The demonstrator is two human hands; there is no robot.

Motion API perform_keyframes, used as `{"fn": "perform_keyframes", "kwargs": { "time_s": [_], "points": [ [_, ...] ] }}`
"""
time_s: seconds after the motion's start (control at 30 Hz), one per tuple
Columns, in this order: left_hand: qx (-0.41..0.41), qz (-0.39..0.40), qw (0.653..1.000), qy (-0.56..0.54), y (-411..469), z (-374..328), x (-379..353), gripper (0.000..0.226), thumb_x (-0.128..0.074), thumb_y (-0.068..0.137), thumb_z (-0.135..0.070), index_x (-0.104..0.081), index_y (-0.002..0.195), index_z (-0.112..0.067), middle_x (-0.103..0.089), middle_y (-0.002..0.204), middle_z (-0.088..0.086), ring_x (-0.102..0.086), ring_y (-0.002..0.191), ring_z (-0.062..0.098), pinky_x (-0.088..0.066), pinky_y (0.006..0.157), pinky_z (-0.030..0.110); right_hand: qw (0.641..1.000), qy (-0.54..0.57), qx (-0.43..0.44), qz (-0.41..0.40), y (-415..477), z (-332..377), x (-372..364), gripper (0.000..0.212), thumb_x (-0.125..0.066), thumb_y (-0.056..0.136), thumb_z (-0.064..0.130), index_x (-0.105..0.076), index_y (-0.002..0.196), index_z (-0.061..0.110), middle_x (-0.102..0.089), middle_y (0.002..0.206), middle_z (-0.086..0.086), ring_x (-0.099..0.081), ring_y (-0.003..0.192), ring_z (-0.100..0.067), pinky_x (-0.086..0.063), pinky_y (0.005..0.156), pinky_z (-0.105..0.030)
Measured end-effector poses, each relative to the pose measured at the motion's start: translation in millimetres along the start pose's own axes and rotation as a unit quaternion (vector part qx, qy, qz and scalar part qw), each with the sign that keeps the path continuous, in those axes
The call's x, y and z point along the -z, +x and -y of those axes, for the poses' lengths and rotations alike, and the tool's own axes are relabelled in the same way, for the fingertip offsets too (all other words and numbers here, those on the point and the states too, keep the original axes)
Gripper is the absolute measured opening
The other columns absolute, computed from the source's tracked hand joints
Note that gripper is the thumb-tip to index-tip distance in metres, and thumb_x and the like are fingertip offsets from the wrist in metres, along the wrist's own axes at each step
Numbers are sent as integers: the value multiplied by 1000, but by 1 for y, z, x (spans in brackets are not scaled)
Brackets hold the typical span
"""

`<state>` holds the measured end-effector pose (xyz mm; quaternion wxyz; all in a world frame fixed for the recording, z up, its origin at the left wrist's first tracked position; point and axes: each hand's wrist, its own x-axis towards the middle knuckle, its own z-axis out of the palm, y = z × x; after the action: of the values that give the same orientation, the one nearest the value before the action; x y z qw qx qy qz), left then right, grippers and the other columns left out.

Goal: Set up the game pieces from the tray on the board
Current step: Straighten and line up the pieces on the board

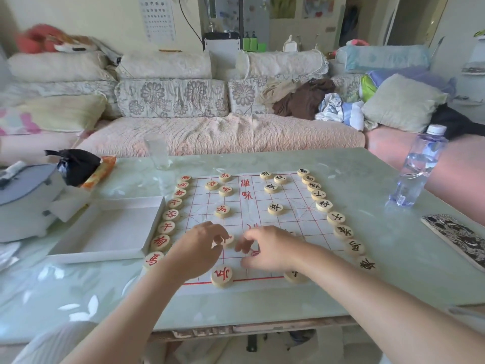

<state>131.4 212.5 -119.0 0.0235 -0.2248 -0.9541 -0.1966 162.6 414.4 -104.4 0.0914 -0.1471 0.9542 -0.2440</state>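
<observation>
A white cloth board (pixel 262 206) with red lines lies on the table. Round wooden pieces with red characters line its left edge (pixel 170 215), and pieces with black characters line its right edge (pixel 336 218); several more stand inside the grid. The white tray (pixel 78 248) left of the board holds no pieces. My left hand (pixel 195 249) pinches a red piece (pixel 227 239) with its fingertips near the board's near middle. My right hand (pixel 267 249) hovers just beside it, fingers curled over the board with a red-marked piece (pixel 254 252) partly hidden under them. A red piece (pixel 222 276) sits at the near edge.
A clear glass (pixel 157 153) stands behind the board. A water bottle (pixel 420 169) stands at the right, with a patterned phone (pixel 456 239) near it. A grey-lidded container (pixel 23 198), a black bag (pixel 74 165) and an orange packet (pixel 101 170) sit at the left. A sofa lies beyond.
</observation>
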Motion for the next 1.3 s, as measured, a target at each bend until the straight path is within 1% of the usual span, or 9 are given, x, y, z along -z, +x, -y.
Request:
{"fn": "perform_keyframes", "kwargs": {
  "time_s": [0.2, 0.37, 0.5, 0.6, 0.83, 0.93, 1.07, 1.17, 1.3],
  "points": [
    [17, 0, 1000, -11, -15, 30, 12, 30, -60, 86, -24, -57, 113, -38, -52, 103, -16, -50, 94, 5, -44, 83, 23, 995, -54, 33, 74, 10, 22, -16, 48, -78, 74, 45, -60, 118, 39, -60, 110, 20, -58, 96, -5, -47, 78, -23],
    [1, 55, 998, -22, -36, 32, 15, 27, -63, 82, -33, -56, 106, -42, -54, 99, -19, -51, 84, -1, -40, 68, 12, 995, -53, 36, 81, 19, 25, -22, 51, -77, 72, 47, -58, 119, 41, -58, 106, 21, -57, 100, -4, -49, 86, -25],
    [1, 83, 996, -41, -48, 25, 9, 25, -67, 77, -40, -56, 100, -39, -57, 93, -20, -52, 78, 0, -44, 68, 17, 993, -106, 31, 39, 21, 27, -27, 46, -72, 65, 67, -60, 99, 38, -57, 90, 19, -57, 85, -3, -44, 71, -24],
    [10, 79, 996, -47, -52, 25, 5, 25, -67, 79, -39, -58, 102, -37, -58, 95, -19, -53, 77, 1, -45, 66, 15, 983, -178, 32, 19, 23, 29, -28, 67, -66, 55, 84, -54, 101, 37, -54, 92, 20, -55, 87, -5, -39, 71, -28],
    [28, 92, 992, -79, -52, 31, 7, 25, -63, 86, -34, -65, 111, -39, -61, 91, -18, -54, 77, 4, -39, 63, 10, 989, -52, 89, 106, 31, 23, -27, 49, -68, 72, 64, -59, 118, 51, -53, 106, 24, -54, 97, 6, -39, 78, -14],
    [42, 93, 992, -77, -52, 32, 6, 26, -63, 86, -32, -65, 111, -38, -65, 92, -19, -58, 81, 5, -45, 68, 16, 992, -88, 55, 78, 32, 26, -28, 47, -71, 66, 67, -63, 107, 44, -55, 99, 22, -55, 92, 2, -44, 78, -22],
    [58, 94, 991, -78, -49, 32, 4, 27, -65, 83, -34, -63, 110, -38, -60, 83, -26, -58, 76, 1, -48, 68, 17, 975, -219, 30, 26, 30, 30, -26, 74, -59, 53, 91, -55, 104, 38, -55, 104, 21, -57, 97, -8, -40, 77, -31],
    [43, 94, 992, -69, -47, 29, 3, 27, -66, 83, -34, -63, 110, -39, -60, 85, -25, -54, 74, 0, -40, 61, 10, 983, -161, 48, 72, 28, 25, -24, 74, -67, 60, 78, -49, 123, 44, -46, 114, 24, -54, 106, -6, -40, 81, -27],
    [32, 95, 994, -54, -46, 26, 3, 31, -68, 82, -37, -60, 112, -40, -59, 92, -24, -51, 75, 0, -34, 59, 7, 988, -110, 81, 73, 28, 16, -30, 51, -70, 71, 59, -56, 119, 47, -50, 108, 22, -53, 100, -1, -40, 76, -17]
  ]
}}
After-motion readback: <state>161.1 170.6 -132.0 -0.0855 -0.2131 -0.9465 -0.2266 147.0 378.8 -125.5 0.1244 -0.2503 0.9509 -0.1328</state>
